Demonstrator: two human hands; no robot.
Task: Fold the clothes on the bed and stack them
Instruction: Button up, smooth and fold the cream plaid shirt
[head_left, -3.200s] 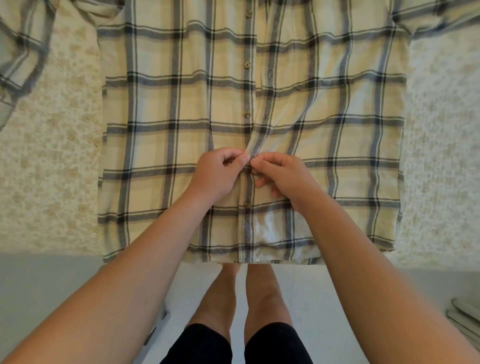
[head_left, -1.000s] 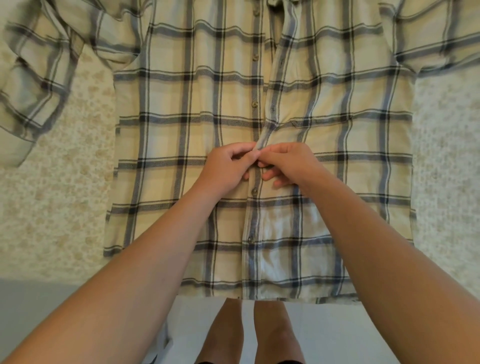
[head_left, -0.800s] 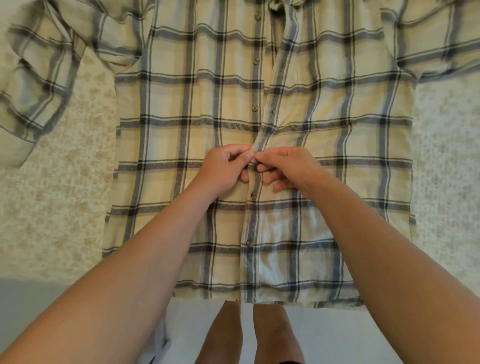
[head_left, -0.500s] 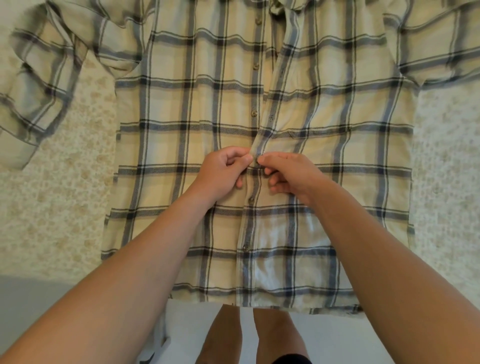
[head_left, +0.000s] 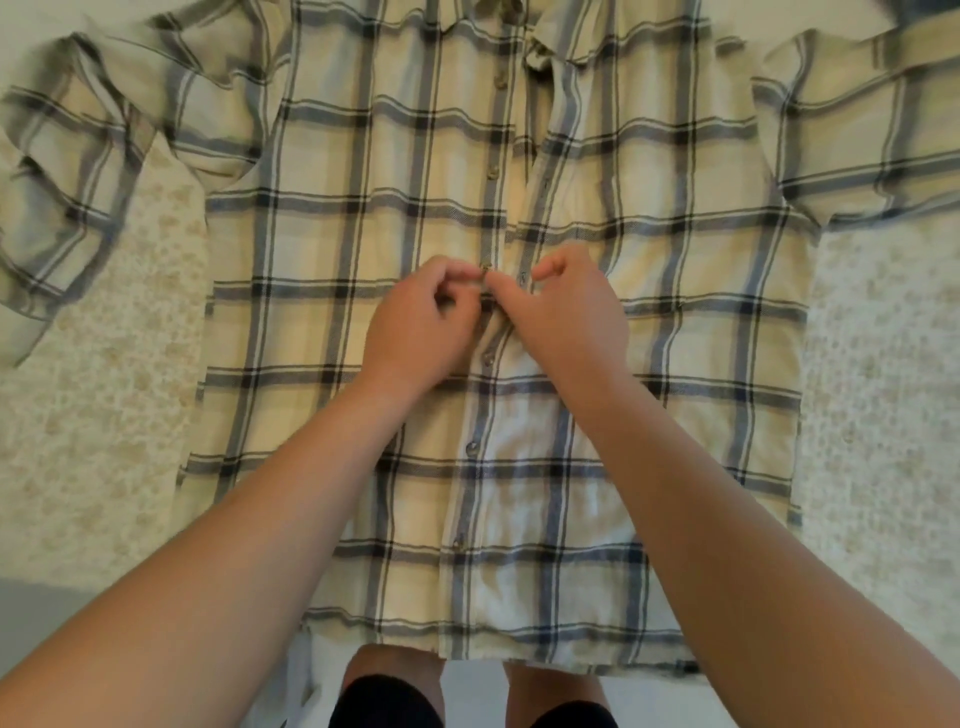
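Note:
A cream plaid shirt (head_left: 332, 249) with dark grey checks lies front up on the bed, collar away from me, hem hanging over the near edge. Its lower buttons are closed and the upper placket gapes open. My left hand (head_left: 415, 327) pinches a button at the middle of the placket. My right hand (head_left: 566, 317) pinches the buttonhole strip right beside it. Both thumbs and forefingers meet at that button. The left sleeve (head_left: 57, 197) lies crumpled at the far left; the right sleeve (head_left: 883, 130) spreads to the far right.
The bed has a pale floral cover (head_left: 104, 441), bare on both sides of the shirt. Its near edge runs along the bottom, with pale floor (head_left: 31, 618) below. My legs (head_left: 395, 675) stand against the bed under the hem.
My hands have moved one button up the placket, and the button they pinched before is now closed below them. The view has tilted further up the shirt.

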